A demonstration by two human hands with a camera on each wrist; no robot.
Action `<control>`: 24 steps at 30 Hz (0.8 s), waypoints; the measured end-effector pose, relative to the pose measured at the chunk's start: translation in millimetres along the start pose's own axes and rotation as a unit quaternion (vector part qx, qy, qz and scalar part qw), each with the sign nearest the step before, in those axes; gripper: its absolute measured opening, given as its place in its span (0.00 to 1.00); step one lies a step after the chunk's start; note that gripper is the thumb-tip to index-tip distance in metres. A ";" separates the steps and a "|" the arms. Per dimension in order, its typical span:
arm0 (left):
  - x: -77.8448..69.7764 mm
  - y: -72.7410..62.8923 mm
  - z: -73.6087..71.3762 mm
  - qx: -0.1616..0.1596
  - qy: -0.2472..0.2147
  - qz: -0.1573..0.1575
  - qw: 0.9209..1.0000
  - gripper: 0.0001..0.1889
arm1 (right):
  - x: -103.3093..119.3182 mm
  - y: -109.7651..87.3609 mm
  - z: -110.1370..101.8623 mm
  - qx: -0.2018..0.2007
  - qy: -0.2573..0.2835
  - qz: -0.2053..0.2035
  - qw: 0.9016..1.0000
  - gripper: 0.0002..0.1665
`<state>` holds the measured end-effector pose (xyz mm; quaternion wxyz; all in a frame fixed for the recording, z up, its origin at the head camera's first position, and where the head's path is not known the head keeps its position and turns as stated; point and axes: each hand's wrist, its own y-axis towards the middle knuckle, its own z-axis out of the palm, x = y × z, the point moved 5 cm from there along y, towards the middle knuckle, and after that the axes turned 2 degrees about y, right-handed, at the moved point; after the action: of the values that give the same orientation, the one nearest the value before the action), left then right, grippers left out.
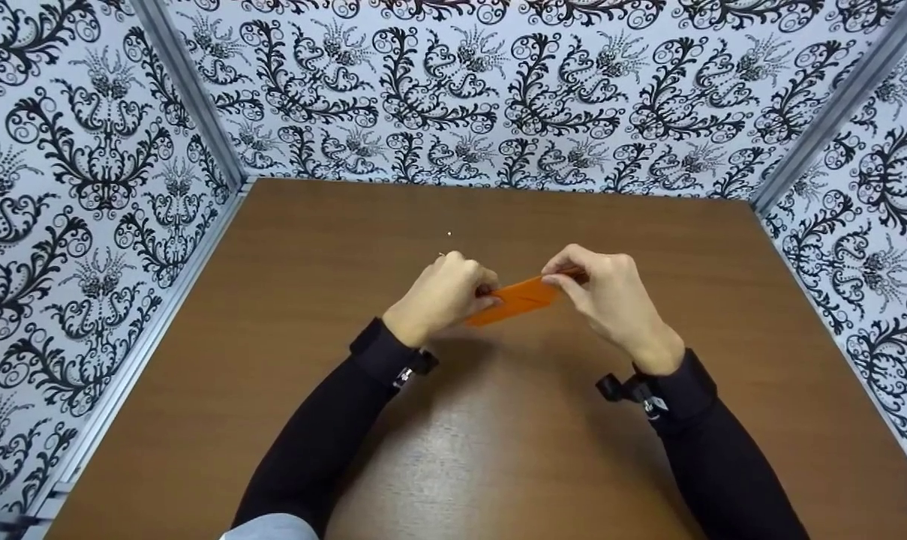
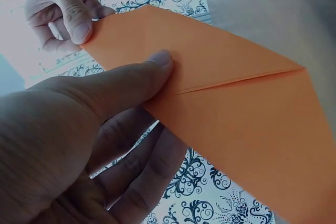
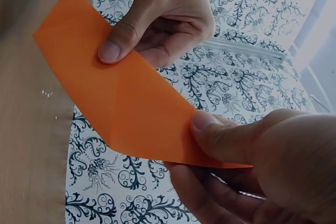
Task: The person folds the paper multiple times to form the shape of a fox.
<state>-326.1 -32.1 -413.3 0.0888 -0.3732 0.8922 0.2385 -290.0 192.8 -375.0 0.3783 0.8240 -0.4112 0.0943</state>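
A folded piece of orange paper (image 1: pixel 524 298) is held up over the table between both hands. My left hand (image 1: pixel 449 292) pinches one part of it, with the thumb lying flat on the near face in the left wrist view. At the other end my right hand (image 1: pixel 607 296) grips the paper between thumb and fingers. A crease line runs across the orange paper (image 2: pixel 241 114) to a corner in the left wrist view. In the right wrist view the paper (image 3: pixel 142 114) appears as a bent strip with angled ends.
A brown wooden table (image 1: pixel 333 232) lies below the hands. Black-and-white patterned panels (image 1: pixel 461 97) rise at the back and both sides, joined by grey metal posts (image 1: pixel 190 90). Small white specks (image 3: pixel 47 94) show on the table. Dark straps with small cameras (image 1: pixel 682 386) sit on the wrists.
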 end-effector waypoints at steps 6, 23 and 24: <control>-1.2 -0.2 0.7 0.012 -0.010 -0.002 1.000 0.07 | 3.5 0.8 1.0 -0.029 0.014 -0.042 0.999 0.06; 9.6 4.7 -7.8 -0.057 -0.169 -0.052 0.983 0.08 | -20.1 6.1 -2.6 -0.114 0.192 0.081 0.971 0.24; 9.8 4.9 -8.2 -0.064 -0.176 -0.055 0.981 0.08 | -22.2 6.0 -1.8 -0.113 0.210 0.092 0.967 0.22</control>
<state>-336.3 -39.3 -407.7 0.2336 -0.3788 0.8235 0.3518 -308.5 205.3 -380.8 0.5367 0.6962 -0.4043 0.2526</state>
